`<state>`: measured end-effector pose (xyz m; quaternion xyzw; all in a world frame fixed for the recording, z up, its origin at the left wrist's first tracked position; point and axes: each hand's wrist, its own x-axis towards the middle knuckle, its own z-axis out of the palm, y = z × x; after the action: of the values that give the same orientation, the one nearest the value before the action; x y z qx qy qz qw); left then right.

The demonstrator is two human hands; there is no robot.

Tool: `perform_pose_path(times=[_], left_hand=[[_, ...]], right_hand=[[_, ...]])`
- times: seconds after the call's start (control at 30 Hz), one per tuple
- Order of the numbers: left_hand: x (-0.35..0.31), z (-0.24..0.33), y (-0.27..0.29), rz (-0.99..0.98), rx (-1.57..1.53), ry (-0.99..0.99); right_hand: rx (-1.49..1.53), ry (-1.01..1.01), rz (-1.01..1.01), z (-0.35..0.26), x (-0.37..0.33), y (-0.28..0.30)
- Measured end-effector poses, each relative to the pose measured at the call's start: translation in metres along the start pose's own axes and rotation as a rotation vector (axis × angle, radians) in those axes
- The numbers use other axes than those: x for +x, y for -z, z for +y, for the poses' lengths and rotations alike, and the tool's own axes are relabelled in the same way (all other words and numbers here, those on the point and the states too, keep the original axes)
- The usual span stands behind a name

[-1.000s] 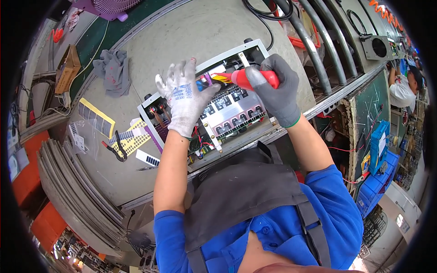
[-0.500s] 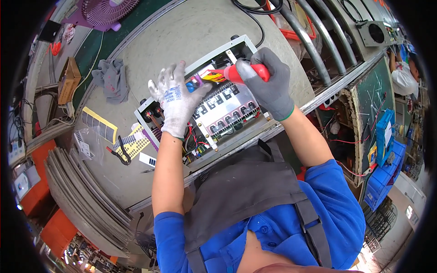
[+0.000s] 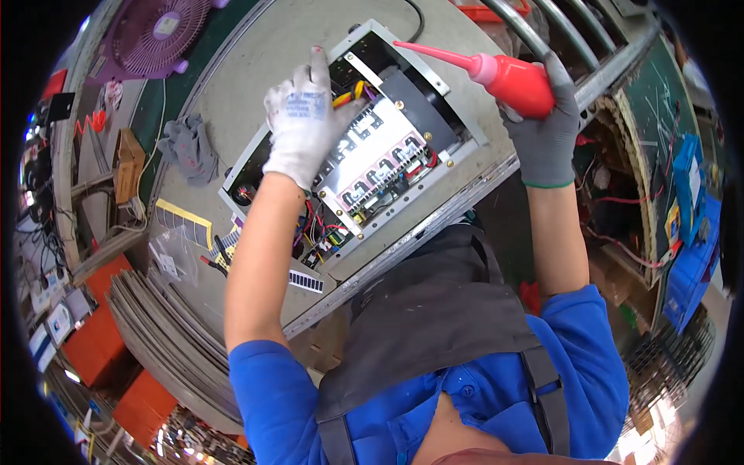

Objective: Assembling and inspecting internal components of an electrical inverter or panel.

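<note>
My right hand (image 3: 552,143), in a grey glove, is wrapped round a red squeeze bottle (image 3: 521,85). The bottle lies on its side in the air to the right of the metal chassis, its long thin nozzle pointing left over the chassis's far edge. The open-topped metal chassis (image 3: 428,70) sits tilted on the table, with a circuit board under a clear cover (image 3: 373,151) inside. Over its left part rests my left hand (image 3: 301,128), in a whitish glove, index finger stretched out and thumb beside yellow wires (image 3: 355,93). What lies under its palm is hidden.
A grey cloth (image 3: 188,149) and yellow-edged label strips (image 3: 184,221) lie on the table to the left. A purple fan (image 3: 159,35) stands at the far left. Metal tubes (image 3: 570,31) run along the far right, and a blue bin (image 3: 692,267) is at the right.
My right hand has drawn the bottle away from the wires and out to the right, with its nozzle now fully in view. My left hand stays over the chassis, its fingers less spread.
</note>
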<state>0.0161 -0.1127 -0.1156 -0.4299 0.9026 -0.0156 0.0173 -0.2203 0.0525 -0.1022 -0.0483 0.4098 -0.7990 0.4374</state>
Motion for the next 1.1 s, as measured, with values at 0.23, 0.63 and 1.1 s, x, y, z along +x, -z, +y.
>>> perform_pose_path(times=[0.23, 0.63, 1.1], left_hand=[[0.055, -0.025, 0.045, -0.401, -0.340, -0.240], [0.078, -0.047, 0.016, -0.435, -0.347, -0.313], [0.064, -0.041, 0.024, -0.400, -0.356, -0.343]], right_hand=[[-0.290, 0.093, -0.107, 0.041, -0.088, 0.015], [-0.926, 0.837, -0.283, 0.142, -0.076, -0.055], [-1.000, 0.841, -0.216, 0.149, -0.070, -0.053]])
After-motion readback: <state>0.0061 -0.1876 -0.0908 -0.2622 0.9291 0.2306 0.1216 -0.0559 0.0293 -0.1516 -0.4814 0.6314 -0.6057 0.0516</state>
